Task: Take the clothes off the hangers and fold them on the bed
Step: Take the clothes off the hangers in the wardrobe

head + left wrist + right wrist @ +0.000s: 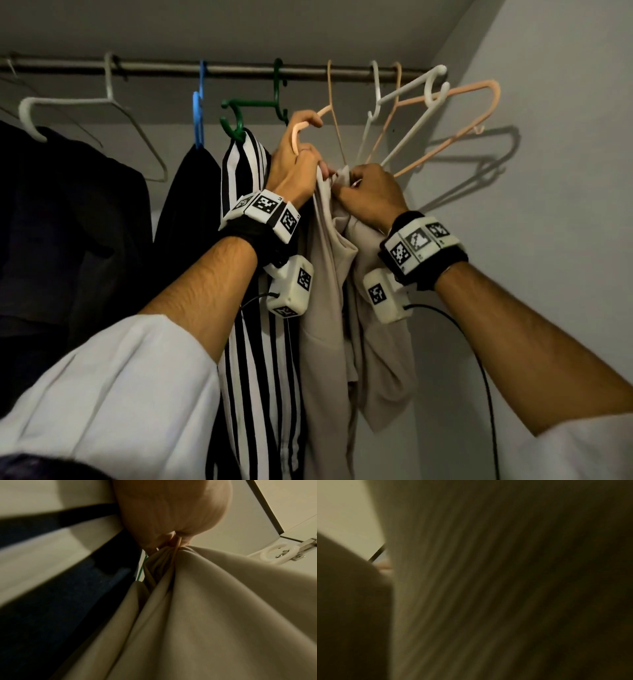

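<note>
The beige garment (337, 260) hangs from a peach hanger (301, 132) on the closet rod (239, 69), near the rod's right end. The left hand (296, 168) curls its fingers round the hanger's end, and I think it does so to keep the hanger from swinging. The right hand (371, 195) pinches the bunched top of the beige cloth, just beside the left hand, so the cloth can slide off. In the left wrist view the cloth (205, 615) gathers into a tight bunch under the left hand (171, 509). The right wrist view shows only blurry cloth, so the fingers there are hidden.

A black and white striped garment (255, 308) hangs on a green hanger (246, 111) just left of the beige one, touching it. Dark clothes (68, 222) hang nearer the rod's left end. Bare hangers (428, 123) crowd the rod's right end by the wall (548, 205).

No bed is in view, so folding has not started for this one
</note>
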A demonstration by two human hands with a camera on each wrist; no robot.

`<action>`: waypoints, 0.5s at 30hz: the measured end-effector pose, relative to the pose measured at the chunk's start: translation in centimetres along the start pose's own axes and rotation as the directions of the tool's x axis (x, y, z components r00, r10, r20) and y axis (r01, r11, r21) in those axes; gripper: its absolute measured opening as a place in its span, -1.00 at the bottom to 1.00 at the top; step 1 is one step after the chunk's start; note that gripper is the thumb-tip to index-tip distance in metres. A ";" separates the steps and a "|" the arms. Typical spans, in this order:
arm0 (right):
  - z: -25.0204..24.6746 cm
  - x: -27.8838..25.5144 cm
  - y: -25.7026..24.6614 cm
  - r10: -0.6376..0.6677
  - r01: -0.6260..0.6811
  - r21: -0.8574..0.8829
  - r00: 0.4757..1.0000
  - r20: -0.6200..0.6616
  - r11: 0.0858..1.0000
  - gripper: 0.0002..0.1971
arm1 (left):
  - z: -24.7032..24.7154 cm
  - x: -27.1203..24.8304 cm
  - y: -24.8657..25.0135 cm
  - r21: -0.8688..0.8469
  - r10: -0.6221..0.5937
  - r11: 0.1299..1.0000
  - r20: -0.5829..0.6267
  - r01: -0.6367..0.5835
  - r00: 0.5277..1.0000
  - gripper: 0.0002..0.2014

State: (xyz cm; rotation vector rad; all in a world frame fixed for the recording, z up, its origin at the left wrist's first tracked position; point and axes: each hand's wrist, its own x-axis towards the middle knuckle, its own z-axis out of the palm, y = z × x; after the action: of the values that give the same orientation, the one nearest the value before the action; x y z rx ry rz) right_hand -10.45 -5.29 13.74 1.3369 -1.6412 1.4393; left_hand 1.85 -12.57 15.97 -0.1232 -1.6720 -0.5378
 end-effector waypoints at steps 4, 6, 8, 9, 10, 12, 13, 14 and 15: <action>-0.2 -2.8 1.0 -0.160 0.165 0.016 0.971 -0.179 0.986 -0.70 | 0.2 0.0 0.2 0.042 -0.003 0.999 -0.037 0.005 0.999 -0.41; -0.7 -4.7 1.1 -0.217 0.232 0.062 0.958 -0.187 0.971 -0.68 | 0.2 0.1 0.1 0.044 -0.008 0.999 -0.049 0.010 0.999 -0.38; -0.9 -6.8 1.2 -0.267 0.283 0.102 0.953 -0.145 0.954 -0.69 | 0.2 0.0 0.0 0.066 0.002 0.998 -0.050 0.001 0.999 -0.38; -1.0 -7.9 1.4 -0.273 0.287 0.120 0.955 -0.118 0.951 -0.68 | 0.3 0.0 0.0 0.068 0.001 0.998 -0.047 0.003 0.999 -0.38; -1.0 -8.7 1.7 -0.273 0.284 0.137 0.957 -0.096 0.949 -0.67 | 0.3 0.0 0.0 0.061 -0.002 0.998 -0.041 0.004 0.999 -0.39; -0.9 -9.8 2.6 -0.247 0.256 0.172 0.966 -0.073 0.951 -0.67 | 0.6 0.0 0.0 0.045 -0.008 0.999 -0.019 0.009 1.000 -0.42; -0.8 -10.0 2.9 -0.228 0.238 0.189 0.971 -0.072 0.953 -0.66 | 0.8 0.0 0.0 0.038 -0.012 0.999 -0.012 0.012 1.000 -0.44; -0.7 -10.0 3.1 -0.204 0.216 0.216 0.976 -0.076 0.952 -0.66 | 0.9 -0.1 0.0 0.027 -0.014 1.000 -0.010 0.015 1.000 -0.46; -0.7 -9.7 3.3 -0.171 0.186 0.253 0.982 -0.080 0.949 -0.65 | 1.0 0.0 0.0 0.014 -0.019 1.000 -0.015 0.019 1.000 -0.47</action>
State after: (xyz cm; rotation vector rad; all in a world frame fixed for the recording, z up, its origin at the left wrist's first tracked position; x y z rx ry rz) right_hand -10.33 -1.98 4.05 1.5298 -1.2906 1.6062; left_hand 0.96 -12.15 15.91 -0.0930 -1.6633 -0.5403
